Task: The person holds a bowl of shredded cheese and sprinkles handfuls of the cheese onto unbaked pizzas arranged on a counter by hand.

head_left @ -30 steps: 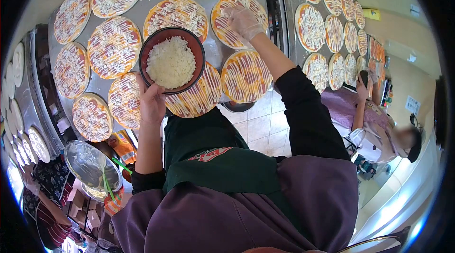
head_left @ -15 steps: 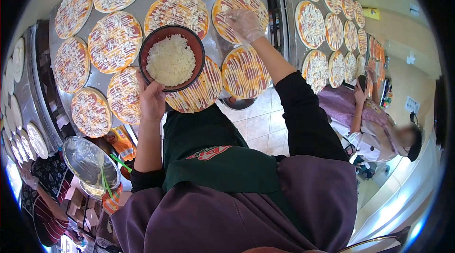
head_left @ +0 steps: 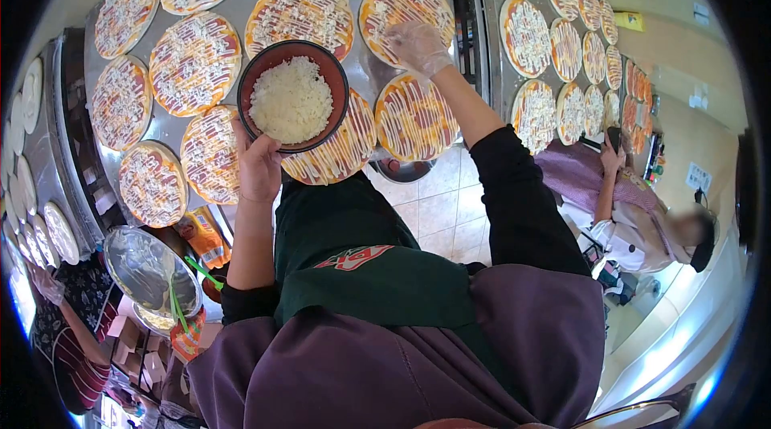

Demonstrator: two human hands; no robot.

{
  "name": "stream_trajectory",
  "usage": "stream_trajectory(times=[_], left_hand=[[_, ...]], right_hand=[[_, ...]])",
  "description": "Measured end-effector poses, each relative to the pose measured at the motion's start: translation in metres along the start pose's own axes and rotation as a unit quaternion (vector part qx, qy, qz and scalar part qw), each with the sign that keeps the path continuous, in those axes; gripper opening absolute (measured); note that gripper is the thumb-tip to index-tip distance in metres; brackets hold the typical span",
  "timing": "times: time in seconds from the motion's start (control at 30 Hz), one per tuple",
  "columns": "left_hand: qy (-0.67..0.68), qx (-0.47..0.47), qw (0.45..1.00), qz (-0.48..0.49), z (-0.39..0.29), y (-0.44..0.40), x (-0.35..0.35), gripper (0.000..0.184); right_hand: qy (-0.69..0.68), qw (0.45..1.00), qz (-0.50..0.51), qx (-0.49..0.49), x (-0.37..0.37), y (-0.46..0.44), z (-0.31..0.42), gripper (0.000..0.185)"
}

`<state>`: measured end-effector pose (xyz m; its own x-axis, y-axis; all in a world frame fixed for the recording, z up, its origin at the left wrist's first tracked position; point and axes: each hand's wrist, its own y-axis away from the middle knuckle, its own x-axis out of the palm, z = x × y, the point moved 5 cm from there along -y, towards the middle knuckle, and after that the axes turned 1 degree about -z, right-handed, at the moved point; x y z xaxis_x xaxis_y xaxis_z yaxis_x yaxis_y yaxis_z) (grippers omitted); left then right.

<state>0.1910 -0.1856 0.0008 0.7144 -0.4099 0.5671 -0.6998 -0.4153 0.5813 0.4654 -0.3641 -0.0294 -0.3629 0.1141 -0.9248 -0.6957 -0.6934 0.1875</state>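
Note:
My left hand (head_left: 259, 165) is bare and grips the near rim of a dark bowl (head_left: 341, 100) with a reddish inside. White crumbled cheese (head_left: 291, 100) fills much of it. My right hand (head_left: 418, 47), in a clear glove, is over the lower part of a pizza (head_left: 405, 7) at the upper right of the metal table; its fingers point left and are bent, and whether they hold anything is hidden. Below that hand lies a pizza with sauce stripes (head_left: 416, 117). Another striped pizza (head_left: 337, 148) is partly behind the bowl. Left of the bowl is a cheese-topped pizza (head_left: 195, 63).
A second table (head_left: 499, 96) with several pizzas stands on the right, a person (head_left: 634, 220) beside it. At the far left, plain dough rounds (head_left: 60, 232) lie on another table near another person's gloved hand (head_left: 48, 284). A large metal bowl (head_left: 144, 264) is at the lower left.
My right hand has shifted slightly right and down, toward the pizza's lower edge. The pizzas on the table sit slightly higher in view. My left hand still holds the bowl.

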Motion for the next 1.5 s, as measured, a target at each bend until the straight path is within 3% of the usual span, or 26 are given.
stream_trajectory(times=[0.33, 0.43, 0.5, 0.6, 0.8, 0.93, 1.1, 1.33, 1.4, 1.5], left_hand=[[-0.055, 0.001, 0.998, -0.005, 0.002, 0.005, 0.002, 0.067], [-0.022, 0.006, 1.0, 0.006, 0.003, 0.002, 0.01, 0.057], [-0.035, -0.002, 0.999, 0.014, 0.007, -0.001, 0.01, 0.056], [-0.045, -0.01, 0.999, 0.029, 0.013, -0.008, 0.008, 0.053], [-0.037, -0.012, 0.999, 0.035, 0.017, -0.013, 0.026, 0.049], [-0.033, -0.022, 0.999, 0.024, 0.019, -0.016, 0.033, 0.049], [-0.049, -0.018, 0.998, 0.041, 0.024, -0.024, 0.033, 0.049], [-0.046, -0.014, 0.998, 0.033, 0.021, -0.028, 0.043, 0.048], [-0.055, -0.021, 0.998, 0.026, 0.022, -0.03, 0.042, 0.049], [-0.054, -0.021, 0.998, 0.029, 0.022, -0.032, 0.041, 0.05]], right_hand=[[-0.002, 1.0, 0.017, -0.014, -0.005, 0.026, -0.015, 0.027], [-0.012, 1.0, 0.013, -0.021, 0.001, 0.032, -0.029, 0.027], [-0.086, 0.996, -0.001, 0.029, 0.003, 0.034, -0.04, 0.028], [-0.027, 0.999, 0.011, 0.012, 0.002, 0.035, -0.046, 0.031], [-0.048, 0.998, -0.022, 0.027, -0.008, 0.038, -0.047, 0.028], [-0.002, 0.999, -0.014, 0.053, -0.018, 0.027, -0.042, 0.023], [-0.094, 0.988, -0.029, 0.117, -0.015, 0.003, -0.038, 0.02], [-0.138, 0.978, -0.089, 0.129, -0.031, -0.04, -0.036, 0.021], [-0.09, 0.981, -0.139, 0.098, -0.037, -0.05, -0.035, 0.023], [-0.048, 0.988, -0.119, 0.083, -0.04, -0.06, -0.032, 0.024]])
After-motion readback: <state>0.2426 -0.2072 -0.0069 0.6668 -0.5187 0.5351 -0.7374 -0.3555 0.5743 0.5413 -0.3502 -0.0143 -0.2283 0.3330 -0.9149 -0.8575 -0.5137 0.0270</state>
